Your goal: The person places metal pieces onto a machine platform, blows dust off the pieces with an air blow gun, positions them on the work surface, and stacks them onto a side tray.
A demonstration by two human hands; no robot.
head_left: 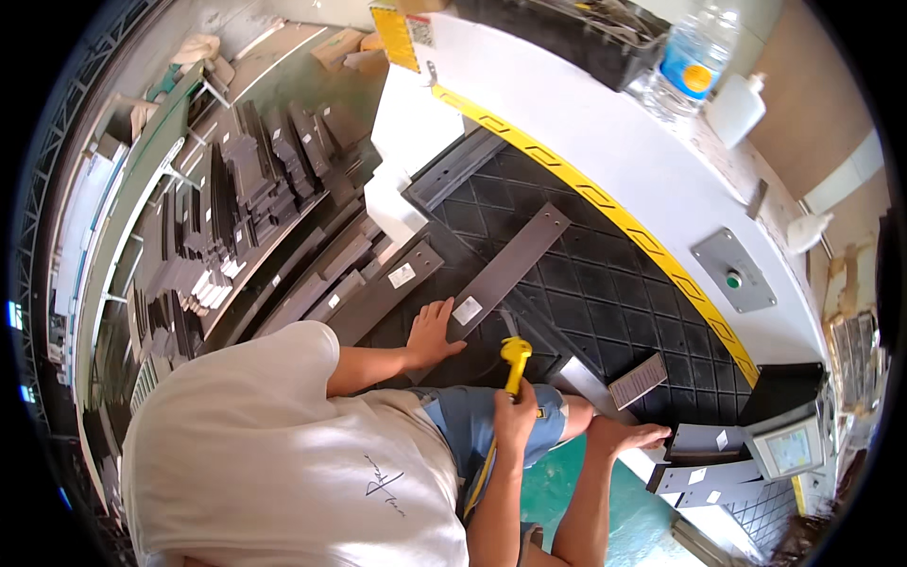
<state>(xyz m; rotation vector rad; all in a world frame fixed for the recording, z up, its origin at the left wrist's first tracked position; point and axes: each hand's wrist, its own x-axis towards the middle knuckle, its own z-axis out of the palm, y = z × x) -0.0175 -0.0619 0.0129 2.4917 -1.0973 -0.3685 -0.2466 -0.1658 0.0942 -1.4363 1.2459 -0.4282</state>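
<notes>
A long brown board with a white label near its near end lies slantwise on the black grid-patterned mat. My left hand rests over that near end, fingers stretched out and thumb apart, pressing from above. My right hand is closed around the handle of a yellow hand tool, whose head points away from me. A yellow line like a hose runs down from it beside my right forearm. The tool's exact kind is unclear. Its head is just right of the board, apart from it.
Stacked brown boards fill the left. Another labelled board lies nearer. A white machine wall with a yellow strip curves along the right, bearing a green button. A small brown piece lies near my bare foot.
</notes>
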